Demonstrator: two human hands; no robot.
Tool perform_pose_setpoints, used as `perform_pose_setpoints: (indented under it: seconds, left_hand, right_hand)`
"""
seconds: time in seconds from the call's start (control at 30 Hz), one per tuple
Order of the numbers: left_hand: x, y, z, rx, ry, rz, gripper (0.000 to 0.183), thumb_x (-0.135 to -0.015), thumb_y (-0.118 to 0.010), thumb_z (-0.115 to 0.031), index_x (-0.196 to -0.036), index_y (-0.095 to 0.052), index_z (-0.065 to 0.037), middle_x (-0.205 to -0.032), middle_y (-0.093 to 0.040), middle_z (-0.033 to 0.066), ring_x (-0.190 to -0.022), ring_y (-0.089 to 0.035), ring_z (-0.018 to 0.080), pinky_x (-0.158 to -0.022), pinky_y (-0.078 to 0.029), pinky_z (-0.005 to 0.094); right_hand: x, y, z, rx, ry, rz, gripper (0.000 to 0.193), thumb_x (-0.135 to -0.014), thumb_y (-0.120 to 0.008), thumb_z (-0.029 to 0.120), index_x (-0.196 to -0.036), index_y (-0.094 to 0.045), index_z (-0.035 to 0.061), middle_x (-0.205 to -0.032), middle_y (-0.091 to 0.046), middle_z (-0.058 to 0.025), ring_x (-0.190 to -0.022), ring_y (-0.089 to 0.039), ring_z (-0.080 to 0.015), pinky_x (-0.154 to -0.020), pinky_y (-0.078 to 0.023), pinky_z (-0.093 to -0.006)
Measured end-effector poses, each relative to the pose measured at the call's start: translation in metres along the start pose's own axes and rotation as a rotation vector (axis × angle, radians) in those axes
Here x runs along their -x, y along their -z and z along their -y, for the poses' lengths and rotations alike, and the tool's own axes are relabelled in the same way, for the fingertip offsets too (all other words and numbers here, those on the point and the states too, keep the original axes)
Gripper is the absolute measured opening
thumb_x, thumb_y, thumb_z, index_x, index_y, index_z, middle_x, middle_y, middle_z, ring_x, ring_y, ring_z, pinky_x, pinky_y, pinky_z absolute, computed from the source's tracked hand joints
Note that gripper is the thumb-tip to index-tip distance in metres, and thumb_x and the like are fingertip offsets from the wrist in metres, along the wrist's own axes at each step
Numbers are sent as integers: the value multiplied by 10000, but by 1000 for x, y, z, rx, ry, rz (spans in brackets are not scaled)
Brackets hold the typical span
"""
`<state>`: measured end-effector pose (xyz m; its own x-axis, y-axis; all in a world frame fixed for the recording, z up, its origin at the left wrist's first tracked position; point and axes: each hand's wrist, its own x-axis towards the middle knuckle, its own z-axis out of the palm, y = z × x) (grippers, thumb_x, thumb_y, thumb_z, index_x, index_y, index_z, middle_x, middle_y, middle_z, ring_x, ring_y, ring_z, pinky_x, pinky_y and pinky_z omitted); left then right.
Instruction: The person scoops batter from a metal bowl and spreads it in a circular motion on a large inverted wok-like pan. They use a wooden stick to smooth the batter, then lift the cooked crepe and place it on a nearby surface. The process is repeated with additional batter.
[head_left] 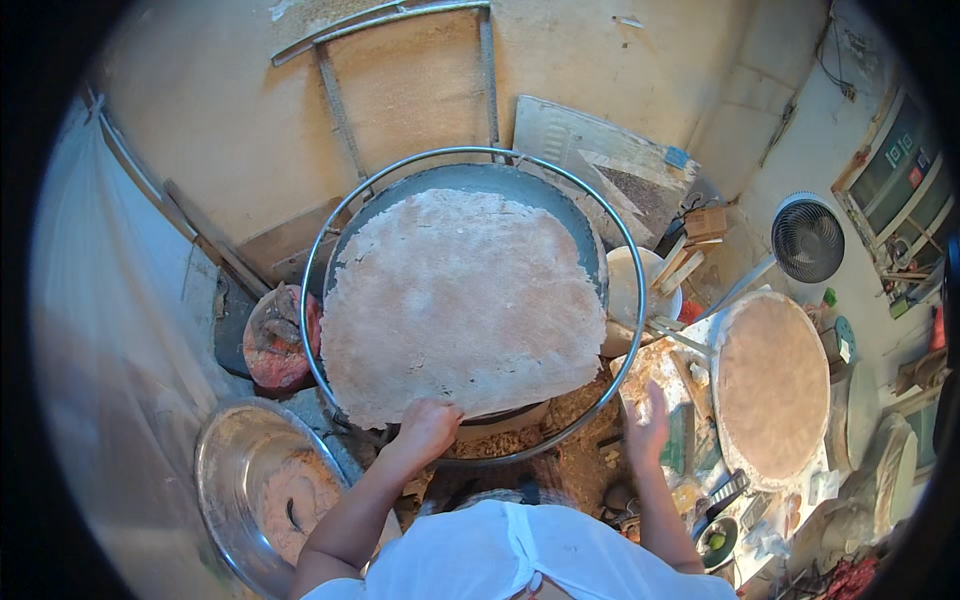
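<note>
A large, thin, pale brown flatbread point(465, 300) lies on a round dark griddle point(400, 185). It covers most of the griddle, and its ragged near edge hangs past the rim. My left hand point(430, 428) is closed on that near edge, left of the middle, with the fingers curled. A shiny metal hoop point(640, 290) runs round the griddle, and my left wrist crosses its near side. Off to the right, just outside the hoop, my right hand point(648, 428) is raised with its fingers stretched out, holding nothing.
A steel basin point(215, 470) with a pinkish mass stands at the lower left, beside a red bucket point(275, 365). On the right, a cluttered table bears a round board with a smooth brown sheet point(770, 385). A fan point(807, 238) stands behind it.
</note>
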<state>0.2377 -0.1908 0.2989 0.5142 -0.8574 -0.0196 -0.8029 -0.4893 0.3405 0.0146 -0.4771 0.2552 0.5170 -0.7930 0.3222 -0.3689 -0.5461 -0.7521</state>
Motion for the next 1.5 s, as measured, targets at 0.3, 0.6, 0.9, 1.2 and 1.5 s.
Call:
perform_pose_setpoints:
  seconds: [0.3, 0.6, 0.9, 1.2, 1.5]
  left_hand:
    - [40, 87, 6, -47, 152, -593, 421, -784, -632, -43, -1200, -569, -31, -1187, -601, 171, -1080, -548, 366, -953, -407, 441]
    - [105, -54, -15, 1658, 852, 78, 280, -968, -544, -243, -1064, -582, 18, -943, -675, 160, -822, -687, 244, -751, -575, 366]
    - [-8, -113, -139, 2387, 605, 282, 674, -873, -561, -566, -1339, -457, -91, -1311, -527, 153, -1226, -487, 325, -1020, -388, 516]
    - [-237, -102, -276, 2266, 338, 312, 493, -926, -583, -188, -1377, -422, -74, -1378, -497, 68, -1290, -438, 230, -1084, -331, 466]
    - [-401, -238, -446, 1707, 368, 606, 446, -861, -623, -55, -1291, -506, -37, -1250, -585, 86, -1173, -545, 239, -1006, -423, 412]
  right_hand:
    - [-33, -113, 234, 221, 836, 977, 115, -802, -655, 139, -878, -658, 53, -706, -639, -161, -683, -639, -328, -607, -499, -429]
    - [-225, -110, 327, -189, 221, 991, 194, -680, -776, 95, -767, -651, -25, -678, -642, -75, -601, -622, -143, -520, -500, -309]
    - [-373, 134, 155, -494, -303, 538, 206, -793, -718, 56, -949, -653, -61, -890, -684, -157, -761, -676, -221, -684, -575, -375]
    - [-331, 442, -161, -816, -627, -68, 218, -882, -647, 101, -1038, -620, -49, -975, -680, -136, -863, -677, -202, -790, -573, -317]
    - [-135, 536, -444, -973, -866, -477, 304, -909, -621, 195, -1099, -596, -40, -1046, -675, -145, -912, -670, -204, -851, -537, -325]
